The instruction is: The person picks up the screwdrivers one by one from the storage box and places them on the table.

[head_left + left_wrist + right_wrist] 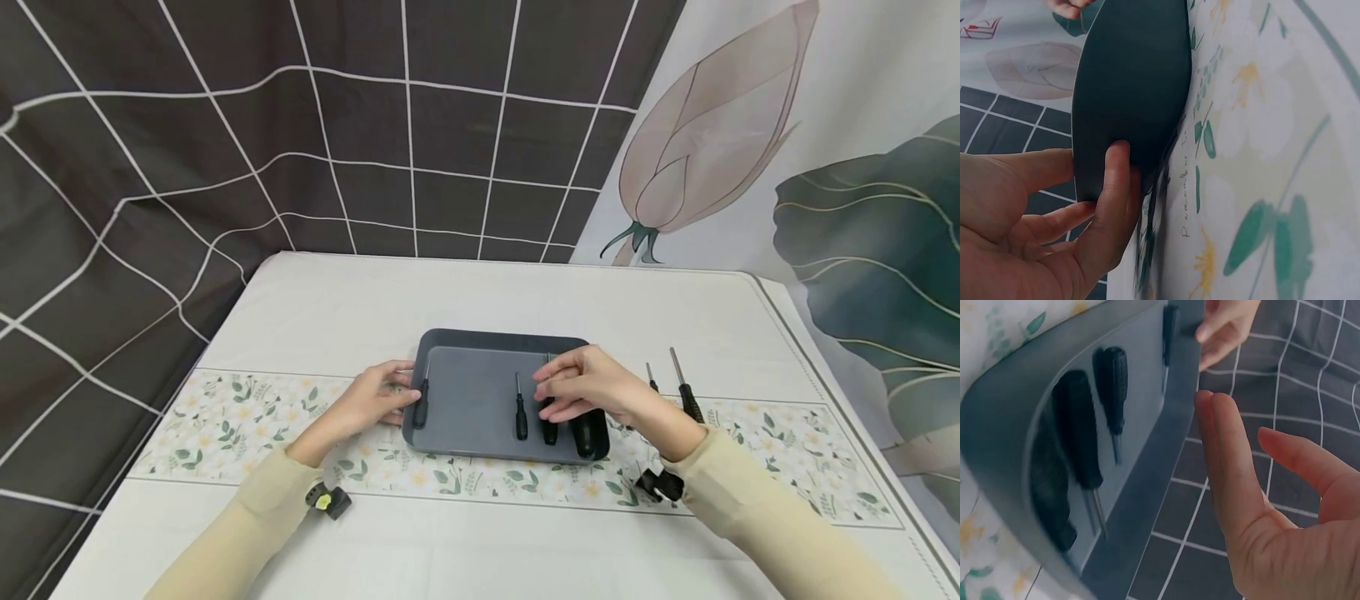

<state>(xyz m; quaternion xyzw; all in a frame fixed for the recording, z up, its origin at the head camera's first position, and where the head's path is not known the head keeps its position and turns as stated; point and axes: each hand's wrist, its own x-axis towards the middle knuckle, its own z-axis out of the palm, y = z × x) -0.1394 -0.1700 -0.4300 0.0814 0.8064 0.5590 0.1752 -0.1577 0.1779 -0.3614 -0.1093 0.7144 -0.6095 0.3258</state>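
Observation:
My left hand (375,397) holds the left edge of a dark grey tray (472,454), thumb at the rim and fingers against the outer wall (1141,75). My right hand (581,385) is over the tray's right part, its fingers (1229,450) extended and the thumb apart, with nothing between them. Inside the tray, one black screwdriver (422,407) lies by the left wall. A small screwdriver (521,419) and a thicker one (1079,425) lie toward the right. Beside them at the right end sits a bulky black object (582,435), partly hidden by my right hand.
Right of the tray, a screwdriver (687,400) and a smaller one (652,380) lie on the table, partly behind my right forearm. A floral band (255,417) crosses the white tablecloth (360,292). A dark grid curtain (360,125) hangs behind the table.

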